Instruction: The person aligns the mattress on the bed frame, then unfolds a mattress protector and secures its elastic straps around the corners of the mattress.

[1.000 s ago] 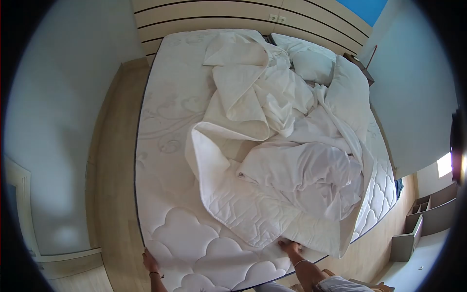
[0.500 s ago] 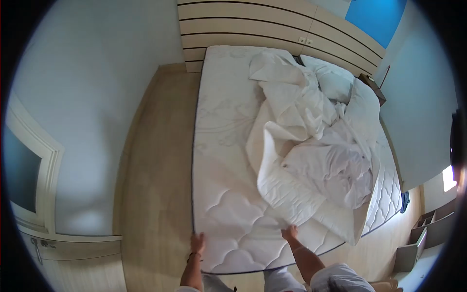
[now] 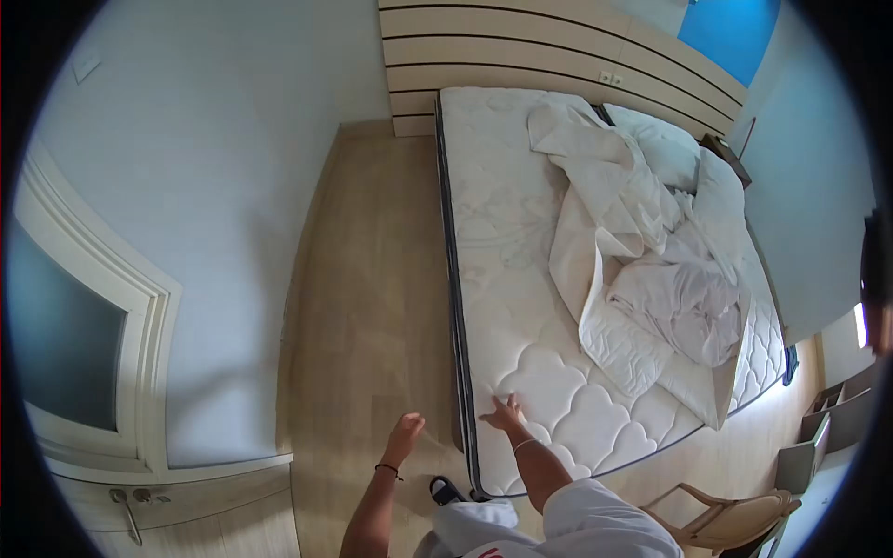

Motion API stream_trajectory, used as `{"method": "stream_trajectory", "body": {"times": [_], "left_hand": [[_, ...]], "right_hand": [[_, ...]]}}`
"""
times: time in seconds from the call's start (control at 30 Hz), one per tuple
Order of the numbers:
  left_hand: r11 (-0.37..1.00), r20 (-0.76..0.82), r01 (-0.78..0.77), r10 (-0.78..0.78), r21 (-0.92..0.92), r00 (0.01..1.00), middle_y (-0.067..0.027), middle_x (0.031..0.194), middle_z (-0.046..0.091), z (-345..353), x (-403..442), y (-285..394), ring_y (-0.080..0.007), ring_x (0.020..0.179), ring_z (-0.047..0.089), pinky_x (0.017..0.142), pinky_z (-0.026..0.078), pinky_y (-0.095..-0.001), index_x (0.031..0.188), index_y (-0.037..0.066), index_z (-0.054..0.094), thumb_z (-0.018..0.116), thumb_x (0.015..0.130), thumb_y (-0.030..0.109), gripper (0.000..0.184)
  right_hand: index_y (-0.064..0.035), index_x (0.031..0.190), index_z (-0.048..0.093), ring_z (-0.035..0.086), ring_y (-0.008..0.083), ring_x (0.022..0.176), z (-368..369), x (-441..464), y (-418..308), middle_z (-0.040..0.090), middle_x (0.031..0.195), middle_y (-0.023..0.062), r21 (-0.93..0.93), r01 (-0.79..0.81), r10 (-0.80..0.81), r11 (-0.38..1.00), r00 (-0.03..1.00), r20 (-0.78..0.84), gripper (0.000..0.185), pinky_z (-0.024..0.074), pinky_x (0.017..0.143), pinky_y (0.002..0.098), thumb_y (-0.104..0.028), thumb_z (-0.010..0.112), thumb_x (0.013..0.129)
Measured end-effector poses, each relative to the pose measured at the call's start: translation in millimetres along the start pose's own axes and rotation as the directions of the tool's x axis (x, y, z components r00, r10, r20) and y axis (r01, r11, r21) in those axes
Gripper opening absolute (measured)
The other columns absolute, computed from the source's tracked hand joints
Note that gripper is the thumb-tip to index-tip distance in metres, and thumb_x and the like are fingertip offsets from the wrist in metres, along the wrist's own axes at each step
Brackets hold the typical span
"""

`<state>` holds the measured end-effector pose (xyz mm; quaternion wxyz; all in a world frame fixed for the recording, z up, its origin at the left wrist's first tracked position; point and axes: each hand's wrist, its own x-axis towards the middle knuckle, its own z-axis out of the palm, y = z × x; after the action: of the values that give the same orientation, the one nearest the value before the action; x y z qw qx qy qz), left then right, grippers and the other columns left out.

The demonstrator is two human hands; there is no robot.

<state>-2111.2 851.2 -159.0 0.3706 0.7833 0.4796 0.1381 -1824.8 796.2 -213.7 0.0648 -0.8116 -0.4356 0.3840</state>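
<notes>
The white quilted mattress (image 3: 544, 381), with a dark piped edge, lies along the bed. My right hand (image 3: 505, 412) is over its near left corner, fingers spread and holding nothing; whether it touches the surface I cannot tell. Off the mattress's left side, above the wooden floor, is my left hand (image 3: 406, 435), fingers curled in with nothing visible in them. A crumpled white mattress cover (image 3: 614, 344) is bunched on the right half of the bed, and a bundled pale sheet (image 3: 693, 298) rests on it.
White pillows (image 3: 665, 153) lie by the slatted headboard (image 3: 521, 51). A wooden chair (image 3: 730, 521) stands at the lower right, near low shelves (image 3: 805, 456). To the left are a wall and a door (image 3: 139, 321). Wooden floor (image 3: 372, 279) runs beside the bed.
My left hand has come off the mattress edge and is now over the floor. My right hand has shifted left across the mattress. The view has moved left, bringing the chair into sight.
</notes>
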Motion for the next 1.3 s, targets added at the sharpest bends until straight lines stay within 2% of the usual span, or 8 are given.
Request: {"method": "stream_trajectory", "body": {"times": [0.1, 0.17, 0.4, 0.47, 0.63, 0.73, 0.97, 1.3], "left_hand": [[0.969, -0.009, -0.123, 0.124, -0.213, 0.992, -0.0093, 0.105, 0.060, -32.1, 3.7, 10.9, -0.0173, 0.096, 0.061, 0.081, 0.048, -0.0268, 0.113, 0.002, 0.051, 0.052, 0.092, 0.025, 0.031], [0.660, 0.315, 0.479, -0.361, -0.579, 0.878, -0.0082, 0.100, 0.061, -63.4, 25.1, 38.6, -0.0151, 0.092, 0.062, 0.080, 0.049, -0.0265, 0.109, 0.000, 0.052, 0.052, 0.092, 0.022, 0.027], [0.729, 0.406, 0.511, -0.342, -0.454, 0.848, -0.0105, 0.101, 0.063, -123.2, 158.6, 26.5, -0.0175, 0.094, 0.062, 0.081, 0.049, -0.0282, 0.110, 0.002, 0.053, 0.050, 0.092, 0.026, 0.030], [0.770, 0.413, 0.498, -0.334, -0.399, 0.847, -0.0095, 0.103, 0.063, -145.3, 215.2, 21.6, -0.0179, 0.094, 0.061, 0.082, 0.049, -0.0303, 0.111, 0.002, 0.053, 0.049, 0.092, 0.030, 0.033], [0.785, 0.488, 0.563, -0.396, -0.259, 0.777, -0.0085, 0.110, 0.062, -202.6, 364.5, 17.7, -0.0200, 0.100, 0.060, 0.086, 0.047, -0.0367, 0.117, 0.004, 0.049, 0.042, 0.094, 0.040, 0.044], [0.808, 0.543, 0.567, -0.408, -0.159, 0.734, -0.0096, 0.115, 0.059, -235.1, 440.4, 16.8, -0.0207, 0.104, 0.058, 0.087, 0.045, -0.0374, 0.121, 0.006, 0.045, 0.039, 0.094, 0.044, 0.048], [0.802, 0.550, 0.559, -0.376, -0.211, 0.746, -0.0097, 0.115, 0.058, -282.0, 592.8, 1.8, -0.0210, 0.103, 0.057, 0.090, 0.044, -0.0375, 0.123, 0.006, 0.043, 0.037, 0.094, 0.048, 0.051], [0.845, 0.513, 0.495, -0.339, -0.202, 0.789, -0.0072, 0.116, 0.057, -378.0, 886.8, -15.1, -0.0190, 0.103, 0.056, 0.086, 0.045, -0.0351, 0.121, 0.008, 0.045, 0.041, 0.093, 0.044, 0.046]], "right_hand": [[-0.0184, 0.137, 0.038, 0.001, 0.0461, 0.135, -0.9, 0.0, -11.0, 0.013, 0.140, 0.0370, -0.005, -0.069, 0.070, 0.998, 0.996, 0.061, 0.086, 0.0131, 0.101, 0.0637, -0.052, 0.070, 0.065], [-0.0172, 0.133, 0.045, 0.002, 0.0437, 0.135, -2.9, 2.7, -15.6, 0.022, 0.141, 0.0302, 0.024, -0.119, 0.117, 0.993, 0.992, 0.044, 0.080, 0.0174, 0.099, 0.0651, -0.052, 0.071, 0.065], [-0.0094, 0.113, 0.062, 0.044, 0.0322, 0.120, -2.6, 92.9, -0.8, 0.058, 0.118, 0.0142, -0.053, -0.251, 0.256, 0.967, 0.949, 0.181, 0.075, 0.0348, 0.098, 0.0461, -0.067, 0.061, 0.066], [-0.0062, 0.109, 0.064, 0.053, 0.0307, 0.110, -9.9, 123.1, -10.9, 0.063, 0.106, 0.0155, 0.188, -0.551, 0.497, 0.813, 0.825, 0.267, 0.084, 0.0369, 0.096, 0.0386, -0.077, 0.050, 0.067], [-0.0072, 0.125, 0.051, 0.045, 0.0319, 0.120, -65.3, 147.6, -33.8, 0.061, 0.106, 0.0231, 0.295, -0.626, 0.436, 0.721, 0.742, 0.509, 0.093, 0.0288, 0.101, 0.0474, -0.082, 0.028, 0.074], [-0.0038, 0.118, 0.056, 0.045, 0.0362, 0.119, -106.9, 172.5, -51.4, 0.060, 0.107, 0.0258, 0.020, -0.648, 0.626, 0.761, 0.742, 0.239, 0.085, 0.0319, 0.100, 0.0453, -0.074, 0.025, 0.081], [0.0014, 0.094, 0.063, 0.056, 0.0405, 0.097, -225.7, 341.2, -154.1, 0.061, 0.100, 0.0238, 0.190, -0.214, 0.257, 0.958, 0.937, -0.239, 0.065, 0.0408, 0.088, 0.0456, -0.050, 0.022, 0.094], [-0.0139, 0.091, 0.069, 0.060, 0.0310, 0.088, -325.3, 594.9, -346.0, 0.066, 0.090, 0.0114, 0.313, 0.076, 0.146, 0.947, 0.764, -0.629, 0.024, 0.0469, 0.077, 0.0407, -0.027, 0.049, 0.084]]}}
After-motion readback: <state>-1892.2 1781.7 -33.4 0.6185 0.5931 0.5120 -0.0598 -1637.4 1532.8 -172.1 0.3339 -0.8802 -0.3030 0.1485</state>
